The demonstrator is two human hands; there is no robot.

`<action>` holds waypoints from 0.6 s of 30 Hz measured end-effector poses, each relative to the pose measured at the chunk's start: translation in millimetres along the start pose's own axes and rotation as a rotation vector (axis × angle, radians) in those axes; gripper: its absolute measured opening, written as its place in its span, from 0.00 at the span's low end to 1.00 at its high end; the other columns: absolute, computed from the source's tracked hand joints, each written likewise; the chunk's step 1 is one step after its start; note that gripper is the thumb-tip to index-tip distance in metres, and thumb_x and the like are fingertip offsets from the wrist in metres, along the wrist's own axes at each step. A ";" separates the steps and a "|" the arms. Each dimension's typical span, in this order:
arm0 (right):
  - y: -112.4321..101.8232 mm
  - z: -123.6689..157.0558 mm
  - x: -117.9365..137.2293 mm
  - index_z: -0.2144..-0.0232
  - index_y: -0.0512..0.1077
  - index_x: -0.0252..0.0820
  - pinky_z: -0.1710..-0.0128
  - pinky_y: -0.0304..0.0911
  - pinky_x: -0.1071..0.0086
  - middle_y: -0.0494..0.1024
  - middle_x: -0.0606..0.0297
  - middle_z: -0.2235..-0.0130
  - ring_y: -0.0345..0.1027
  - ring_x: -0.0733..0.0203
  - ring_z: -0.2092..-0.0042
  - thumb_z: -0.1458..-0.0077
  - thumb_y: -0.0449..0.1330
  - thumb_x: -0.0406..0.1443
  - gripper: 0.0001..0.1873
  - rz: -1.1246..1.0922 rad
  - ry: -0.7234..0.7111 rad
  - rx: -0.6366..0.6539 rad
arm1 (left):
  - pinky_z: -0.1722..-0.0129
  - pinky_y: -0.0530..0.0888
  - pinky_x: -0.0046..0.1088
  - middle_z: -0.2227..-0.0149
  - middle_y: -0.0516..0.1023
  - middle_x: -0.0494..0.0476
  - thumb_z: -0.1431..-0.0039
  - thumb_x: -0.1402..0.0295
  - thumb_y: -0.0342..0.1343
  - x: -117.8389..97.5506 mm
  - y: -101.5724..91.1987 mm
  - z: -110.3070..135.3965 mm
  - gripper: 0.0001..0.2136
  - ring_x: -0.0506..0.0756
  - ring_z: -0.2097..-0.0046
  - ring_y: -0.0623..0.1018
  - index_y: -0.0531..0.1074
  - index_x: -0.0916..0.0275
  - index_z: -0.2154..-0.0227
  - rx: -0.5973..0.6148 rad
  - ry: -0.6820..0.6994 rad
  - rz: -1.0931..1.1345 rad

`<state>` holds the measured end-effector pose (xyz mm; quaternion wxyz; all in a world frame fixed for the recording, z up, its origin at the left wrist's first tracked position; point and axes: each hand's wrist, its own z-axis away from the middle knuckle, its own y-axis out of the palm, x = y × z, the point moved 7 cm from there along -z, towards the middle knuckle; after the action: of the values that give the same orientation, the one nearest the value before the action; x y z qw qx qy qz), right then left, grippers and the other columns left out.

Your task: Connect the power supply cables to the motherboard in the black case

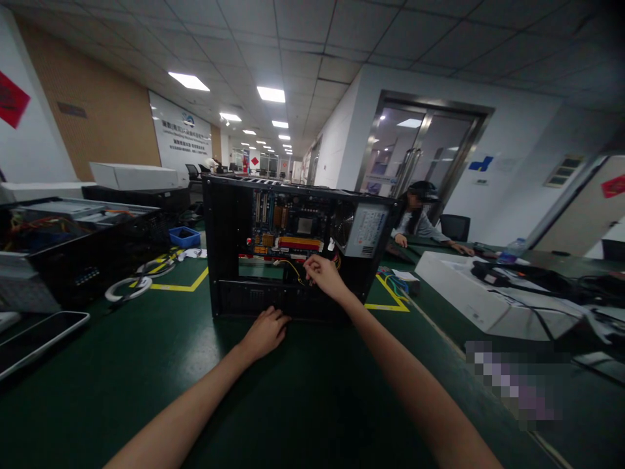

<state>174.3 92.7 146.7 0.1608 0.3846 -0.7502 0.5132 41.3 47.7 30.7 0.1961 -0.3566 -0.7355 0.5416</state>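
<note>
A black computer case [249, 298] stands upright on the green table with its side off. Inside show a motherboard [288, 220], red and yellow memory slots [300, 243] and a power supply [367, 229] at upper right. My right hand [326, 276] reaches into the lower opening, its fingers pinched together on thin cables. One yellow cable [291, 266] curves leftward from beside those fingertips; the exact grip is partly hidden. Against the bottom edge of the case lies my left hand [266, 333], fingers stretched out, holding nothing.
Another opened case [92, 254] lies at left, near a phone [43, 335], a coiled white cable [127, 288] and a blue bin [184, 236]. A white box [488, 299] with black cables is at right. A person [417, 218] sits behind it. Yellow tape [183, 286] marks the table [195, 384].
</note>
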 end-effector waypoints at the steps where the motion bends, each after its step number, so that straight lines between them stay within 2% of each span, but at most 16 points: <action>1: 4.0 -10.0 -3.1 0.70 0.66 0.37 0.75 0.58 0.79 0.71 0.66 0.76 0.63 0.71 0.76 0.49 0.49 0.32 0.06 0.065 0.016 0.043 | 0.57 0.64 0.33 0.61 0.69 0.57 0.45 0.72 0.46 0.1 0.0 0.0 0.13 0.56 0.57 0.66 0.66 0.60 0.56 0.000 -0.001 0.001; 4: 27.7 -33.3 -20.0 0.72 0.68 0.35 0.76 0.57 0.80 0.73 0.64 0.75 0.63 0.71 0.76 0.50 0.50 0.30 0.07 0.172 0.118 0.256 | 0.57 0.64 0.34 0.61 0.68 0.57 0.45 0.72 0.46 0.2 0.1 0.2 0.13 0.56 0.57 0.66 0.66 0.60 0.56 0.004 -0.003 0.003; 8: 68.8 -43.9 -45.0 0.71 0.70 0.34 0.79 0.57 0.80 0.73 0.65 0.75 0.63 0.71 0.78 0.52 0.53 0.31 0.07 0.195 0.225 0.587 | 0.57 0.64 0.34 0.62 0.68 0.57 0.45 0.72 0.47 0.5 -0.6 0.8 0.13 0.57 0.57 0.66 0.65 0.60 0.55 0.007 -0.010 -0.003; 12: 87.7 -48.6 -53.5 0.72 0.72 0.34 0.78 0.58 0.79 0.74 0.66 0.74 0.64 0.69 0.75 0.56 0.57 0.32 0.08 0.331 0.207 0.719 | 0.57 0.64 0.34 0.61 0.69 0.57 0.44 0.72 0.46 -0.3 -1.3 1.1 0.14 0.57 0.57 0.66 0.65 0.60 0.55 0.010 -0.008 -0.008; 18: 104.9 -51.2 -57.0 0.67 0.72 0.32 0.74 0.63 0.73 0.75 0.58 0.67 0.68 0.62 0.72 0.56 0.55 0.35 0.14 0.445 0.263 0.877 | 0.56 0.63 0.34 0.62 0.69 0.57 0.45 0.72 0.47 -0.7 -2.4 0.9 0.13 0.57 0.57 0.66 0.66 0.60 0.56 -0.001 -0.006 -0.008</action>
<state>125.8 180.5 64.2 -0.0359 0.1791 -0.5013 0.8458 40.4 46.2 32.7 0.1959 -0.3523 -0.7377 0.5416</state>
